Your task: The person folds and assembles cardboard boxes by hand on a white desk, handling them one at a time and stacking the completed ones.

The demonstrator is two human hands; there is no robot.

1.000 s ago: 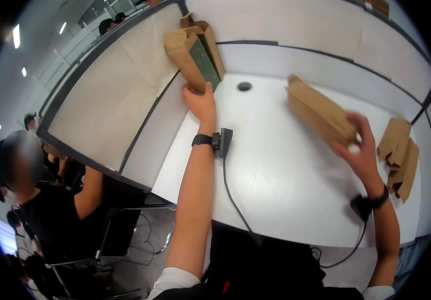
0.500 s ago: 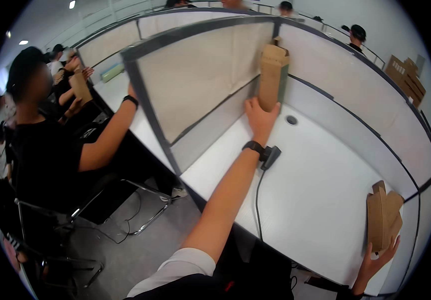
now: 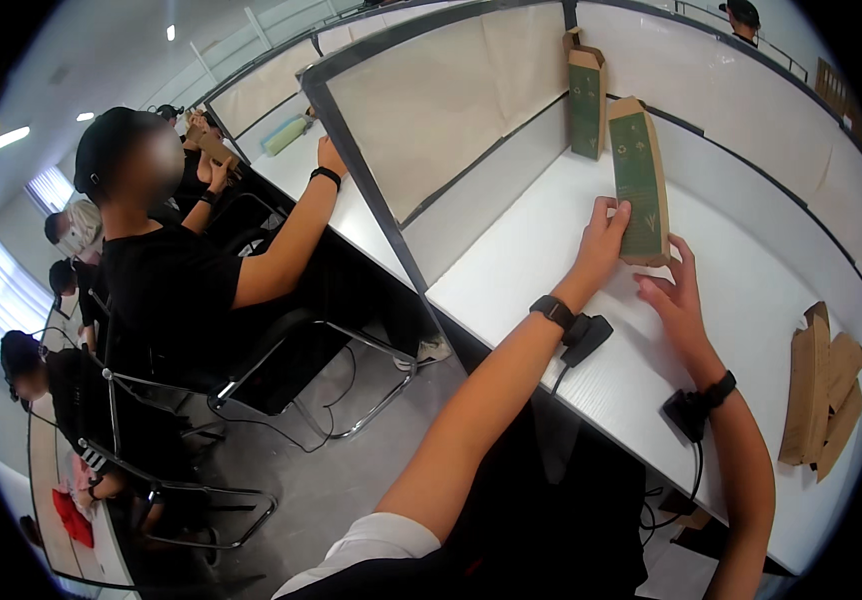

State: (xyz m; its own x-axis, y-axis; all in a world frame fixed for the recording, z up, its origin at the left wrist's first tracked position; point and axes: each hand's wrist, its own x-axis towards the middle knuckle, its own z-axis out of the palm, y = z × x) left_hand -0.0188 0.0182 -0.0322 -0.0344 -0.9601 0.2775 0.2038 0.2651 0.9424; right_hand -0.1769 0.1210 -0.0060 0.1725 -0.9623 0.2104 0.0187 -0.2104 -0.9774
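Observation:
A tall, narrow cardboard box (image 3: 639, 185), green on one face and brown on its side, is tilted above the white desk. My left hand (image 3: 603, 240) grips it at the lower left edge, thumb on the green face. Close to its lower right corner is my right hand (image 3: 679, 300), fingers and thumb apart; a fingertip appears to touch the box's edge. The box's underside is mostly out of sight. Behind it, a second green and brown box (image 3: 586, 105) stands upright in the desk's far corner, with its top flap raised.
Flattened brown cartons (image 3: 819, 400) lie on the right of the desk (image 3: 511, 270). Partition walls (image 3: 451, 110) enclose its back and sides. Cables run from the devices on both wrists. A co-worker (image 3: 166, 270) sits at the left, one hand beyond the partition.
My left hand has brought the box out of the corner, turning its green face toward me. My right hand has left the flattened cartons and come to the box. The view has shifted.

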